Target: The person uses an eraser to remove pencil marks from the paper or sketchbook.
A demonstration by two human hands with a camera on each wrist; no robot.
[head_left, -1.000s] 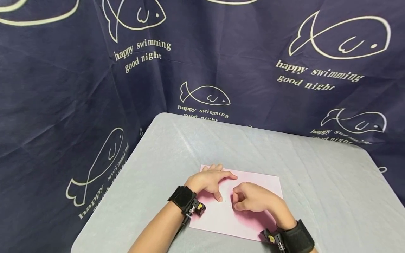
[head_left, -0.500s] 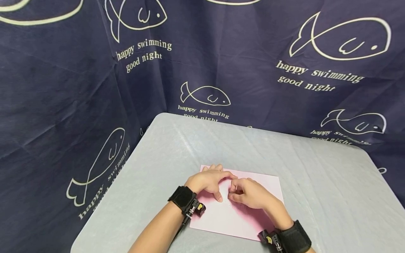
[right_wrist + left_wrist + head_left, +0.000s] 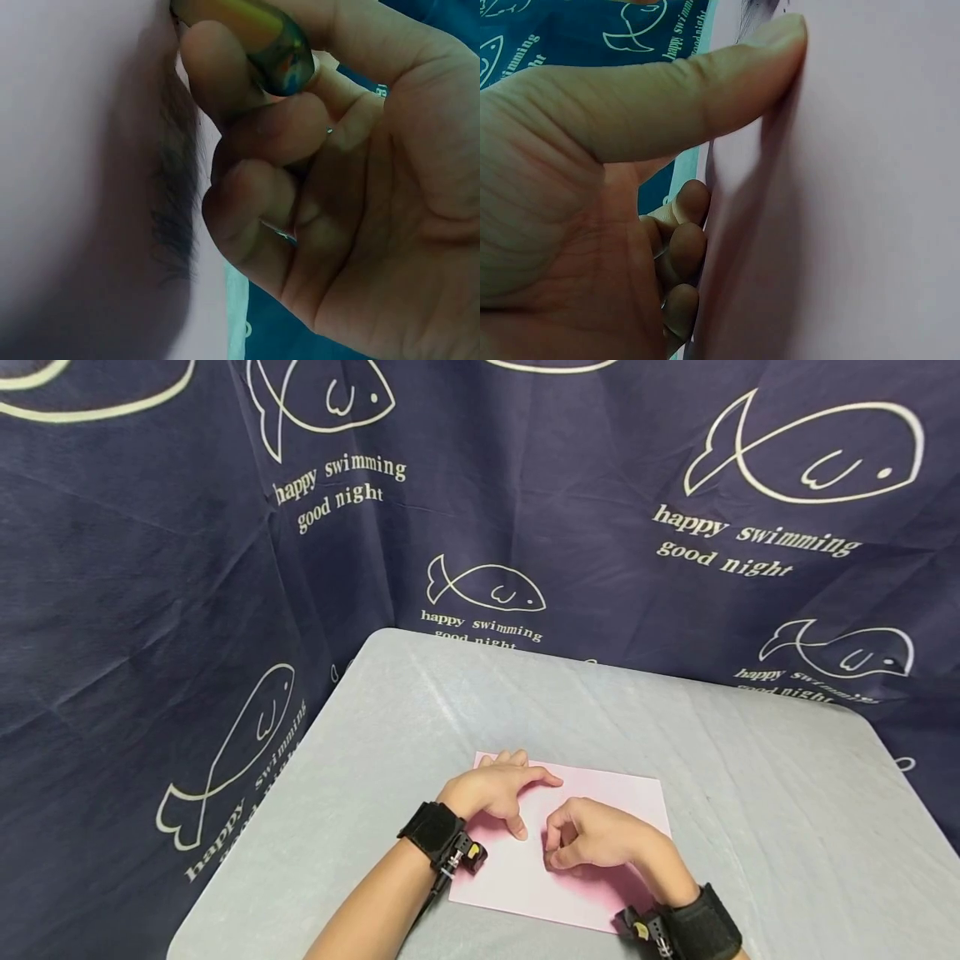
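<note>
A pink sheet of paper (image 3: 607, 793) lies flat on the grey table (image 3: 525, 693). My left hand (image 3: 495, 789) rests on its left part with fingers spread, and the thumb (image 3: 705, 82) presses the pink sheet (image 3: 870, 187) down. My right hand (image 3: 592, 839) sits just right of it over the middle of the sheet, fingers curled round a short olive-gold stick with a dark end, like a pen or crayon (image 3: 262, 37). Dark scribbled strokes (image 3: 172, 202) mark the pink sheet (image 3: 67, 150) beside those fingers.
A dark blue cloth (image 3: 187, 568) printed with white fish and words hangs behind and to the left of the table. Both wrists wear black straps (image 3: 431, 831). Bare grey tabletop lies beyond the sheet and to its right (image 3: 787, 793).
My right hand slid up the sheet until it met the left index finger, then came back down towards me. The left hand and the sheet stayed put.
</note>
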